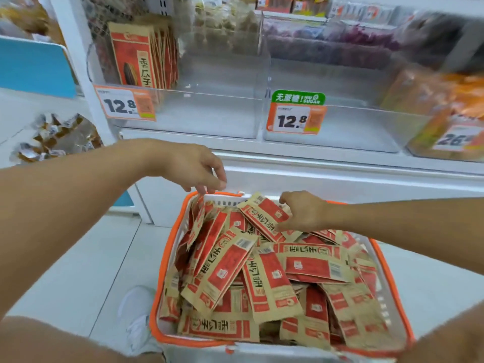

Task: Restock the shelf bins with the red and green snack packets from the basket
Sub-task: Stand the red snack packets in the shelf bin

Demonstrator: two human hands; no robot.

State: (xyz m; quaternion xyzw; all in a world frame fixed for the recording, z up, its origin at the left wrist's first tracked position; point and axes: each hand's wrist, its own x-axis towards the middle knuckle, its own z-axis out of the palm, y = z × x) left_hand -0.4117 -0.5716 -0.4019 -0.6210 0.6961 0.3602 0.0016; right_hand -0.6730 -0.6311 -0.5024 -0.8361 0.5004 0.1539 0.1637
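Nearest to me sits the basket [157,292], white slatted plastic with an orange rim, heaped with flat kraft-paper packets [225,268] printed red; I see no green ones in the pile. They lie loose and overlapping at all angles, filling it almost to the rim. A white shoe [136,318] rests on the pale floor just left of the basket, and the floor to either side is bare.

At the far rim my left hand [193,166] hangs with fingers curled down, fingertips pinching the top edge of a packet standing against the far left wall. My right hand [303,213] is narrowed on a tilted packet [264,216] at the far right of the heap, thumb under its edge and fingers over it.

Beyond stands a smooth white shelf front. Above it are clear hard-plastic bins with square corners. The left bin [209,113] holds one upright row of red packets [141,58] against its far left side; the rest is open. The next bin [340,132] looks bare inside. Orange price tags [296,119] hang on their front lips. Further right, a bin of orange goods [445,106] is blurred.
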